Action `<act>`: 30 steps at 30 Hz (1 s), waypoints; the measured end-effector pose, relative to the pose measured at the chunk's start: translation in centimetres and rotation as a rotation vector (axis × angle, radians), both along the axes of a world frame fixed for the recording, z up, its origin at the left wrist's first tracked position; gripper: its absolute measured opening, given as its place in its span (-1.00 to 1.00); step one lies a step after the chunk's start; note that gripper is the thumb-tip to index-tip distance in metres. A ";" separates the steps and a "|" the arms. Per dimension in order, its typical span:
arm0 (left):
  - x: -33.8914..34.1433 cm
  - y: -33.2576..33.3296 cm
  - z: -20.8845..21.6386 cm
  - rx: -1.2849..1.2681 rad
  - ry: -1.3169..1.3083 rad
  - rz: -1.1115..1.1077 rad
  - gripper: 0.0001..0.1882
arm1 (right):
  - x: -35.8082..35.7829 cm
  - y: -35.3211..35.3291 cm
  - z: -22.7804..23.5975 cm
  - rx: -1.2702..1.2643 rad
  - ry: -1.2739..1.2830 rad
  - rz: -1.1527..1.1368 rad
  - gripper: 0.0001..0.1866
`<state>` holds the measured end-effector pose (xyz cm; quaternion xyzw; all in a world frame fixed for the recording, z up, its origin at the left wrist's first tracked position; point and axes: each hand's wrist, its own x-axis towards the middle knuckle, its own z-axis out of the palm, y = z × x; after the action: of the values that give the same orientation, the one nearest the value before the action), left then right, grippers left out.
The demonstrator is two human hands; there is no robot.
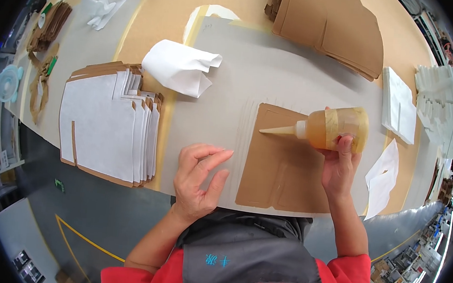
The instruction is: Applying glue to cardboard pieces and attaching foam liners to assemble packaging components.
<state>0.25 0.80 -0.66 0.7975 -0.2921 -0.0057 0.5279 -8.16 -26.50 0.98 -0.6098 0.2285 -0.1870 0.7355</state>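
A brown cardboard sheet (288,167) with pressed fold lines lies flat on the grey-topped table in front of me. My right hand (342,163) grips a squeeze bottle (337,129) of amber liquid, wrapped partly in yellowish tape. The bottle is tipped on its side over the sheet, its long tapered nozzle pointing left above the sheet's upper left part. My left hand (201,179) hovers left of the sheet, fingers curved and apart, with nothing in it.
To the left sits a stack of white-faced cardboard pieces (99,122), with crumpled white paper (179,67) beyond it. Brown cardboard sheets (329,30) are piled at the far side. White sheets (398,104) and a loose white piece (382,178) lie on the right.
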 end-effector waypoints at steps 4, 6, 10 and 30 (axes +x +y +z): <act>0.0 0.0 0.0 -0.009 -0.006 -0.024 -0.70 | -2.0 0.6 0.0 0.017 0.037 0.044 -0.28; -0.1 0.1 -0.2 -0.005 -0.001 -0.043 -0.73 | -3.1 1.2 -0.2 0.028 0.044 0.054 -0.26; 0.0 0.1 -0.3 -0.023 -0.038 -0.021 -0.71 | -5.1 2.8 0.1 0.026 0.043 0.056 -0.19; -0.5 0.6 -0.9 0.045 -0.023 0.022 -0.75 | -18.3 -17.5 8.8 -0.041 0.093 -0.455 -0.42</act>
<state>-0.23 1.40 -1.59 0.8125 -0.2888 0.0027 0.5063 -26.47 -43.95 9.77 -0.5655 0.3897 -0.3243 0.6505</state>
